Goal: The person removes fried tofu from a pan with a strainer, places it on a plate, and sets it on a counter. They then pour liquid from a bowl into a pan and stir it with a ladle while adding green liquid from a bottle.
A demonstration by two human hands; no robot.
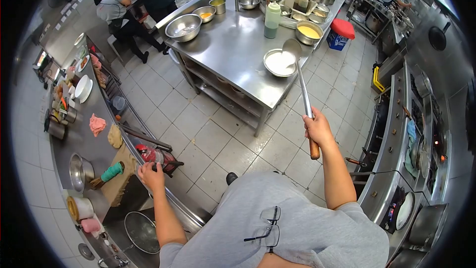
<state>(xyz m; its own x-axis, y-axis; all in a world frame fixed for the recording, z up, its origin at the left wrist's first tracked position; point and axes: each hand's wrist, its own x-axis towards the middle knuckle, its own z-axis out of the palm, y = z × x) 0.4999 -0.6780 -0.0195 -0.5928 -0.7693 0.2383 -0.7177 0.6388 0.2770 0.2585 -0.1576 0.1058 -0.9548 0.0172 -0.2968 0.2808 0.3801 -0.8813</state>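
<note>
My right hand (pixel 318 128) is closed round a long metal ladle (pixel 304 83) near its wooden grip. The ladle's round head overlaps the rim of a metal bowl (pixel 280 63) with white contents, on the near corner of the steel table (pixel 223 52). My left hand (pixel 151 175) hangs at the edge of the left counter, fingers loosely curled and apart, with a dark spot between thumb and forefinger. Near it on the counter lie a brush bound in green (pixel 110 172) and a brown cloth (pixel 122 184).
A bowl of yellow liquid (pixel 308 32), a squeeze bottle (pixel 271 20) and a wide steel bowl (pixel 183 28) stand on the table. Stoves (pixel 394 119) line my right. A strainer (pixel 143 232) sits in the sink at my left. People (pixel 111 7) work at the back.
</note>
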